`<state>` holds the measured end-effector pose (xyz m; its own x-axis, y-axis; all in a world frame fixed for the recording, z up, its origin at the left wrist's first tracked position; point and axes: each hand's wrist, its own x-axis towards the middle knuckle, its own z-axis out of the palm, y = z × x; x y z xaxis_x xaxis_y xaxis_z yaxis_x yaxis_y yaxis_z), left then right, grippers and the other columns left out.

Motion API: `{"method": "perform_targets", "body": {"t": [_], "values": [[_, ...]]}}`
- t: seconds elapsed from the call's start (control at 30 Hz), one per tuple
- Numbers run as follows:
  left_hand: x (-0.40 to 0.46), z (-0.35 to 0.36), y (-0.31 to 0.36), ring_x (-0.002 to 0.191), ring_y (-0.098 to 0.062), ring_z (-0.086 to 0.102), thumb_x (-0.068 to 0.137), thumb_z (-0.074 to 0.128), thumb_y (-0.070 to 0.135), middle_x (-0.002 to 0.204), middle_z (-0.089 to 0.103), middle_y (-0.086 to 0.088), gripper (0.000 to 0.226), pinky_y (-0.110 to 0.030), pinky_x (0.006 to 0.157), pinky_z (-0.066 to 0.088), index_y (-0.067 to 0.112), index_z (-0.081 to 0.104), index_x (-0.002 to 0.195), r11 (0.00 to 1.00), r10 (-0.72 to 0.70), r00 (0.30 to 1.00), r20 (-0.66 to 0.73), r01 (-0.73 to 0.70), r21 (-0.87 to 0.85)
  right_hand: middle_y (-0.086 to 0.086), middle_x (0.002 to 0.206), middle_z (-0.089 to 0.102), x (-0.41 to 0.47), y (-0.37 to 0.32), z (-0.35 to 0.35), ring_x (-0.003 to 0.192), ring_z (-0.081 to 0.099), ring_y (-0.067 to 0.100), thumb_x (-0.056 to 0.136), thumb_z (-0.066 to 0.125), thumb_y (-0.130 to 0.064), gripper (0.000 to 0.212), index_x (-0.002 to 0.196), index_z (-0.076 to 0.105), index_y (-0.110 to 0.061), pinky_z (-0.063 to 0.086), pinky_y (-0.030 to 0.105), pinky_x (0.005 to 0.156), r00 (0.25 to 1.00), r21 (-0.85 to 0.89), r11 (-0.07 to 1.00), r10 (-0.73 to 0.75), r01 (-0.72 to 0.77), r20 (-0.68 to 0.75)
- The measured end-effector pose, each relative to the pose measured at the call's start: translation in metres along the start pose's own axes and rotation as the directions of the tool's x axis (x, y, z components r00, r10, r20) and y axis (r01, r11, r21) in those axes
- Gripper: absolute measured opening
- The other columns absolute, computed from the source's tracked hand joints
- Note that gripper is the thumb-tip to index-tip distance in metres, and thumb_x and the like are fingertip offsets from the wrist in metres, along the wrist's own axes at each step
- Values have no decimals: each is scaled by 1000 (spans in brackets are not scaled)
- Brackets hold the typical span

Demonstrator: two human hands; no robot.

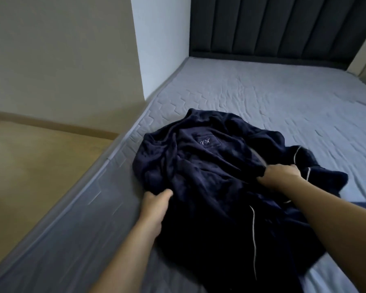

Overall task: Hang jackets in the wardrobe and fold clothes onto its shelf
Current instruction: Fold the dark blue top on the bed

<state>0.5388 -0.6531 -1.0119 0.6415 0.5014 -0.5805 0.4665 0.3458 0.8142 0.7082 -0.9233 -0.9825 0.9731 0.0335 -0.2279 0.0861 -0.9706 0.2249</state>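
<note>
We grip the dark robe point(201, 166) near the bed's point(262, 98) left edge, left hand point(154, 203) and right hand point(281, 172) both clenched on cloth; it looks soft, floppy and bulky, best held at the shoulders.

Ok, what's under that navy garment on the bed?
The navy garment lies crumpled on the quilted mattress, which shows around it. Both hands grip its fabric. Anything beneath its folds is covered.
</note>
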Motion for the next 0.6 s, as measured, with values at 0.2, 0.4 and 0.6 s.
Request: {"method": "perform_targets", "body": {"t": [0.2, 0.4, 0.6], "values": [[-13, -61, 98, 99, -35, 64, 81, 61, 24, 113, 65, -18, 46, -32, 73, 45, 10, 51, 124, 608, 495, 851, -172, -198, 769, 11, 120, 64, -43, -2, -69, 106, 63, 30, 85, 61, -48, 56, 128, 57, -11, 45, 29, 89, 966, 596, 803, -175, 27, 191], [-95, -17, 48, 128, -37, 32, 77, 60, 52, 139, 28, -15, 77, -49, 100, 35, 17, 25, 136, -337, 600, 664, 447, -297, 894, 15, 110, 67, -81, 39, -54, 104, 63, 33, 71, 72, -54, 56, 107, 67, -11, 48, 41, 95, 869, 697, 684, -192, -214, 455], [-140, 23, -83, 144, -39, -19, 66, 69, 70, 157, -25, -10, 128, -74, 105, 10, 24, -14, 152, -471, -193, 832, 520, -544, 695, 20, 92, 72, -110, 82, 19, 71, 70, 32, 66, 80, -34, 53, 109, 70, -5, 58, 42, 67, 873, 905, 239, -266, -351, 409]]}}
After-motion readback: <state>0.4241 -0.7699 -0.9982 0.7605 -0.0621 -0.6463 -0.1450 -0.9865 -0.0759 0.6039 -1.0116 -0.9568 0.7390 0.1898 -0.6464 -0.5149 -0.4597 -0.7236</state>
